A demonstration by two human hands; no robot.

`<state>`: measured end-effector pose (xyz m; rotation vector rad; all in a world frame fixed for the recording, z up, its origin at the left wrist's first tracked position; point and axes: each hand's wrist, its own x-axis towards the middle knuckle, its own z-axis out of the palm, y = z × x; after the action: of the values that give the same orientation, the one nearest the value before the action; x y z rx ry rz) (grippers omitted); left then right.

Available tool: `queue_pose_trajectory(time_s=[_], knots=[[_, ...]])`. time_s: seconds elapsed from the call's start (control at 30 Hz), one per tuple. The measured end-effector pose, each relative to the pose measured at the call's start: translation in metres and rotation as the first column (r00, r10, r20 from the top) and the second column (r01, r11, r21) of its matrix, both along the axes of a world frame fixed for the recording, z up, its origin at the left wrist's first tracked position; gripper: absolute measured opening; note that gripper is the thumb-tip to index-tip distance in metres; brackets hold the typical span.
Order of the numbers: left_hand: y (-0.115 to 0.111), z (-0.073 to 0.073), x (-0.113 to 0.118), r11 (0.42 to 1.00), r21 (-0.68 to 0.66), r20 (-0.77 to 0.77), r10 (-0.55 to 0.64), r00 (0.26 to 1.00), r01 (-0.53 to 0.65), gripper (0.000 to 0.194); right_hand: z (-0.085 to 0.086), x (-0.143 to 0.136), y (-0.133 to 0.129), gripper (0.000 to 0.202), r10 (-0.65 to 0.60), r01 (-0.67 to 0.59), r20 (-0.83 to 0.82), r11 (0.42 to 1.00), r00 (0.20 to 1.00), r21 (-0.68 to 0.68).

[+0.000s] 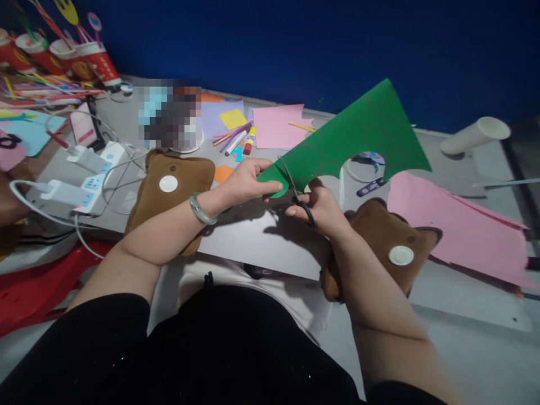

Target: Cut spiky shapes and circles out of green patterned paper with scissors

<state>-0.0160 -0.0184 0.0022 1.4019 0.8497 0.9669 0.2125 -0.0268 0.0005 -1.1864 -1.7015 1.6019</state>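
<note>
My left hand [248, 183] pinches the left end of a green sheet [358, 124], its thumb on a rounded part of it. The sheet is raised above the table, with faint curved outlines drawn on it and a rounded notch cut in its lower edge. My right hand [323, 211] has its fingers in the black handles of a pair of scissors [292, 183]. The scissor blades are parted around the green paper, just right of my left thumb. Both forearms rest on or over brown cushions, the left one [171, 183] and the right one [379, 236].
Pink paper [455, 225] lies at the right, near a white tube [476, 135]. A tape roll [365, 169] and a purple cutter [370, 187] sit behind my right hand. Markers [235, 143] and a glue stick [250, 140] lie behind my left. A power strip [99, 177] with cables is at the left.
</note>
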Motion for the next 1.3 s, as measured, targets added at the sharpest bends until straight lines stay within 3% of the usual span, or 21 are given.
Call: queue_pose_trajectory(time_s=[0.27, 0.73, 0.9, 1.1, 1.3], knots=[[0.0, 0.003, 0.0, 1.0, 0.013, 0.015, -0.005, 1.0, 0.005, 0.038, -0.003, 0.001, -0.001, 0.097, -0.02, 0.019, -0.038, 0.999, 0.999, -0.041], [0.0, 0.007, -0.003, 0.998, 0.058, -0.011, 0.036, 0.999, -0.035, 0.032, 0.011, -0.002, -0.002, 0.088, -0.044, 0.042, 0.025, 0.996, 0.999, 0.076], [0.0, 0.004, -0.003, 0.996, 0.073, 0.001, 0.058, 0.998, -0.058, 0.035, 0.01, -0.003, -0.003, 0.084, -0.065, 0.063, 0.017, 0.994, 0.998, 0.084], [-0.002, 0.002, 0.0, 0.999, 0.041, -0.003, 0.019, 1.0, -0.019, 0.033, 0.007, -0.002, 0.001, 0.073, 0.02, -0.035, 0.127, 0.992, 0.992, 0.119], [-0.004, 0.005, 0.003, 1.0, -0.006, -0.006, -0.01, 1.0, 0.01, 0.028, 0.004, -0.004, 0.001, 0.07, 0.003, -0.012, 0.09, 0.995, 0.996, 0.099]])
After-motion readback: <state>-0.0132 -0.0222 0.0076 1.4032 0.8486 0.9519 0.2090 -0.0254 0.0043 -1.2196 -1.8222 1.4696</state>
